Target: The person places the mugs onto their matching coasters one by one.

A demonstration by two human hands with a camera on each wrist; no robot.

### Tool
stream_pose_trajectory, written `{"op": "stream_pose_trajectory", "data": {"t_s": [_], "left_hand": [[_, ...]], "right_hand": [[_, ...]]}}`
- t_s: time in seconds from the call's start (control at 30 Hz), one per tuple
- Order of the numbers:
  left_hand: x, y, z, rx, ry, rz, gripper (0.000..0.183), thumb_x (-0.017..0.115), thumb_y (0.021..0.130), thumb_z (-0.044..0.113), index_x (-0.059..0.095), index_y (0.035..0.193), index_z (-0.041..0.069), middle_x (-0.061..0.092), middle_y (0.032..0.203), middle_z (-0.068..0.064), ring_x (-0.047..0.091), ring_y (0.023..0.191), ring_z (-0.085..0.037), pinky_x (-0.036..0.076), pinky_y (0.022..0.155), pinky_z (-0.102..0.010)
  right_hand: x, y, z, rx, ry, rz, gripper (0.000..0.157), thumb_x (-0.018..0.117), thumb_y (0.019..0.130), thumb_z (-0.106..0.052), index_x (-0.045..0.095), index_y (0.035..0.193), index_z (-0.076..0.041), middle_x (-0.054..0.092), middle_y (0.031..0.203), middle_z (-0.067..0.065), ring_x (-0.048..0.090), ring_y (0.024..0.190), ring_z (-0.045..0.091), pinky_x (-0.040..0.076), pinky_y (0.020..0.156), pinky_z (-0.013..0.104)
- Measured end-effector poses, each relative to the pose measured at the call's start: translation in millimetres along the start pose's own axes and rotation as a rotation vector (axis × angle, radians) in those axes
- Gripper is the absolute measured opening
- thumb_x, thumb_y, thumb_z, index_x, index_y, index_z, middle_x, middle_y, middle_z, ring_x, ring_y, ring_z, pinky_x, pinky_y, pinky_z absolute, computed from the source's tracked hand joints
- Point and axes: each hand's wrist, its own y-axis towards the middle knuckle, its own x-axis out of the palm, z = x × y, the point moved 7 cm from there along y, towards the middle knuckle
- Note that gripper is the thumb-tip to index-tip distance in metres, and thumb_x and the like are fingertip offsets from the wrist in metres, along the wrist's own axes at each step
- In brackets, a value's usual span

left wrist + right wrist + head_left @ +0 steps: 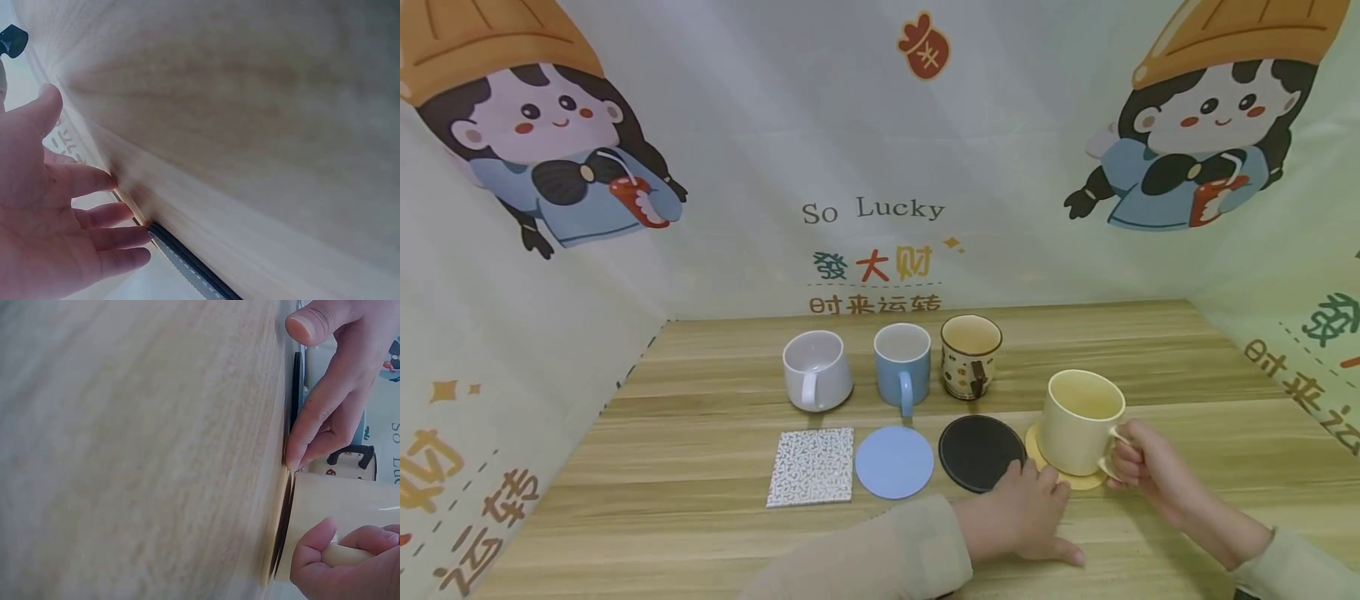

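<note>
My right hand (1138,458) grips the handle of a pale yellow mug (1078,429). The mug stands over a round yellow coaster (1086,482); a thin dark line shows between them in the right wrist view, so whether it rests fully I cannot tell. Beside it, my left hand (1028,512) has its fingers extended, their tips at the near edges of the yellow coaster and a round black coaster (981,454). Seen from the left wrist, the fingertips (142,234) touch the black coaster's rim (187,262). The thumb is spread away from the fingers.
Behind the coasters stand a white mug (820,375), a blue mug (902,367) and a patterned brown-rimmed mug (968,358). A speckled square coaster (811,467) and a round blue coaster (895,462) lie left of the black one. Printed cloth (880,150) surrounds the wooden table (685,467).
</note>
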Motion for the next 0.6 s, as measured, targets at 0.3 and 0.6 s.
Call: {"op": "stream_pose_trajectory", "data": {"t_s": [0.3,0.6], "left_hand": [[-1.0,-0.8,-0.4,0.005,-0.003,0.023,0.079,0.036,0.076,0.077,0.041,0.135,0.026,0.042,0.125,0.008,0.040,0.118,-0.015,0.035,0.096,-0.030],[-2.6,-1.3,0.4,0.011,0.019,0.034,0.079,0.036,0.075,0.078,0.042,0.135,0.026,0.043,0.122,0.007,0.042,0.115,-0.014,0.036,0.093,-0.028]], "right_hand": [[3.0,-2.3,0.5,0.034,-0.015,-0.050,0.041,0.016,0.096,-0.015,0.026,0.056,-0.020,0.023,0.049,-0.006,0.021,0.050,0.024,0.043,0.065,0.029],[1.7,-5.5,1.1,0.058,-0.052,-0.047,0.042,0.017,0.097,-0.017,0.029,0.057,-0.021,0.028,0.050,-0.010,0.028,0.050,0.020,0.045,0.069,0.029]]}}
